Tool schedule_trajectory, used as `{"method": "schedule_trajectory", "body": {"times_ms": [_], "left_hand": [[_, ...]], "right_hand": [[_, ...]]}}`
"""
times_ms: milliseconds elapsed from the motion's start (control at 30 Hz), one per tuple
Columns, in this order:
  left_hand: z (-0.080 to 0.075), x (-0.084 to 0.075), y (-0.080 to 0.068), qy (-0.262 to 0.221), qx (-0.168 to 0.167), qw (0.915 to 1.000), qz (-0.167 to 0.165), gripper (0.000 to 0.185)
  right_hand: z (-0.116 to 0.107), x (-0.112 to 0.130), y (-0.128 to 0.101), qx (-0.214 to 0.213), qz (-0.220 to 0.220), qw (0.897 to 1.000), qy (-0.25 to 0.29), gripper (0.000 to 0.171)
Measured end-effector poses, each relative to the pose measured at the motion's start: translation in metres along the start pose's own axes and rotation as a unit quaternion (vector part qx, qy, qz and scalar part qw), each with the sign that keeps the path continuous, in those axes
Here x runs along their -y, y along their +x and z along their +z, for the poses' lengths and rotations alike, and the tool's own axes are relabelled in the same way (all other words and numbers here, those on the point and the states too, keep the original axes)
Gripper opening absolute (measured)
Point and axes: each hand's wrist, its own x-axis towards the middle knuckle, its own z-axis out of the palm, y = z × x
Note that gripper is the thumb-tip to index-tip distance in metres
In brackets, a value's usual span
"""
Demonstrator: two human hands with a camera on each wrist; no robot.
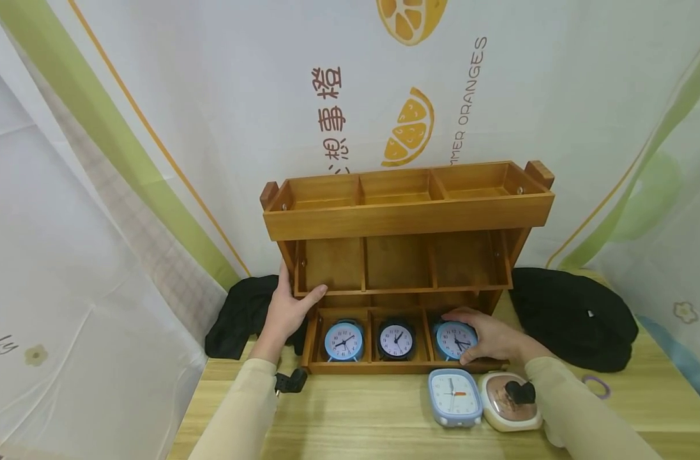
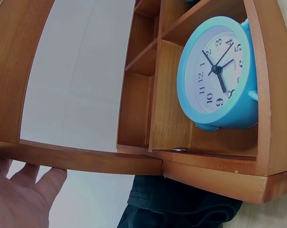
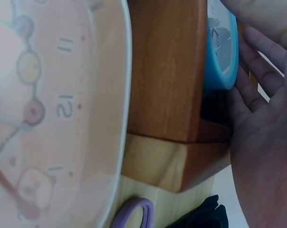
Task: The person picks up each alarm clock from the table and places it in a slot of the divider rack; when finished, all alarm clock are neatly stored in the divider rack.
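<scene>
A tiered wooden box (image 1: 407, 219) with compartments stands unfolded on the table. My left hand (image 1: 287, 313) grips its left side, thumb in front; in the left wrist view, the left hand's fingers (image 2: 51, 183) lie against the outside of the side board. In the bottom tier's right compartment is a blue alarm clock (image 1: 450, 338). My right hand (image 1: 490, 335) holds that clock, thumb at its lower right front and fingers over its top. A light blue alarm clock (image 1: 343, 341) stands in the left compartment, a black alarm clock (image 1: 396, 340) in the middle one.
In front of the box lie a square blue-and-white clock (image 1: 455, 395) and a cream clock (image 1: 509, 409), side by side. A purple ring (image 1: 597, 386) lies at the right. Black cloth (image 1: 574, 319) lies on both sides of the box; a printed curtain (image 1: 223, 96) hangs behind.
</scene>
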Motion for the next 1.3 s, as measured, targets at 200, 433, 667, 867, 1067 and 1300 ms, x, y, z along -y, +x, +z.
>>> {"method": "schedule_trajectory", "body": {"times_ms": [200, 433, 667, 867, 1067, 1300], "left_hand": [[0.000, 0.001, -0.001, 0.005, 0.002, 1.0000, -0.007, 0.114], [0.001, 0.001, 0.001, 0.009, 0.002, 0.9999, -0.008, 0.114], [0.006, -0.002, 0.006, 0.006, 0.005, 1.0000, 0.006, 0.115], [0.006, -0.003, 0.006, 0.003, 0.001, 1.0000, 0.009, 0.114], [0.004, -0.002, 0.004, 0.003, 0.003, 1.0000, 0.005, 0.114], [0.001, 0.001, 0.002, 0.005, -0.001, 1.0000, 0.005, 0.113]], "right_hand": [[0.006, -0.002, -0.003, -0.015, -0.024, 1.000, -0.011, 0.094], [0.017, 0.004, -0.014, -0.051, -0.063, 0.996, -0.028, 0.102], [0.033, 0.025, -0.039, -0.084, -0.073, 0.993, -0.050, 0.105], [0.051, 0.040, -0.052, -0.089, -0.069, 0.992, -0.064, 0.110], [0.064, 0.049, -0.059, -0.092, -0.047, 0.990, -0.097, 0.113], [0.075, 0.052, -0.065, -0.114, -0.044, 0.988, -0.094, 0.111]]}}
